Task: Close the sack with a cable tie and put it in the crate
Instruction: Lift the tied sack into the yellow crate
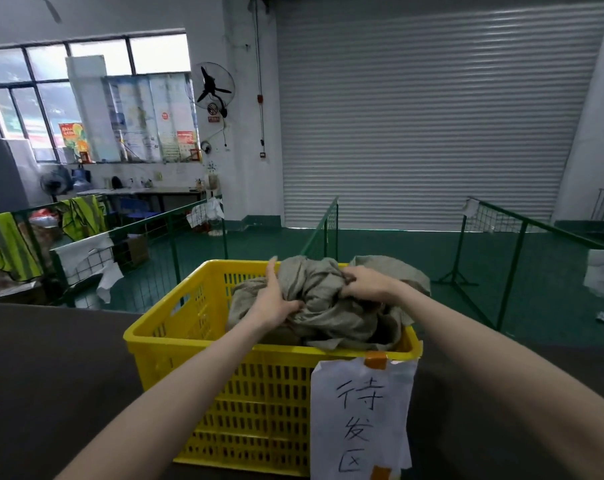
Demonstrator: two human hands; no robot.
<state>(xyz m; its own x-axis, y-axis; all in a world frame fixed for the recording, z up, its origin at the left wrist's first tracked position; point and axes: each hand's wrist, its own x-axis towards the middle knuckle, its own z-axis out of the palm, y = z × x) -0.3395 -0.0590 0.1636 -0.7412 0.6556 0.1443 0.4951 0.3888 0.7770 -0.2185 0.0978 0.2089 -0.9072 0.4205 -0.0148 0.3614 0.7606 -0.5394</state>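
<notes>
- Sack (323, 303), grey-green and crumpled, lies in the yellow crate (203, 344), its cloth heaped above the rim and spilling toward the far right corner.
- Right hand (366, 284) is clenched on a gathered bunch of the sack's cloth, fingers curled into the folds.
- Left hand (276, 299) presses against the sack's left side, thumb tucked into the fabric and fingers spread upward; whether it truly grips the cloth is unclear.
- Cable tie cannot be made out.
- Crate stands on a dark table (51, 368); a handwritten paper label (361, 420) is taped to its near wall.
- Beyond are green mesh fences (323, 230) and a grey roller shutter (425, 116).
</notes>
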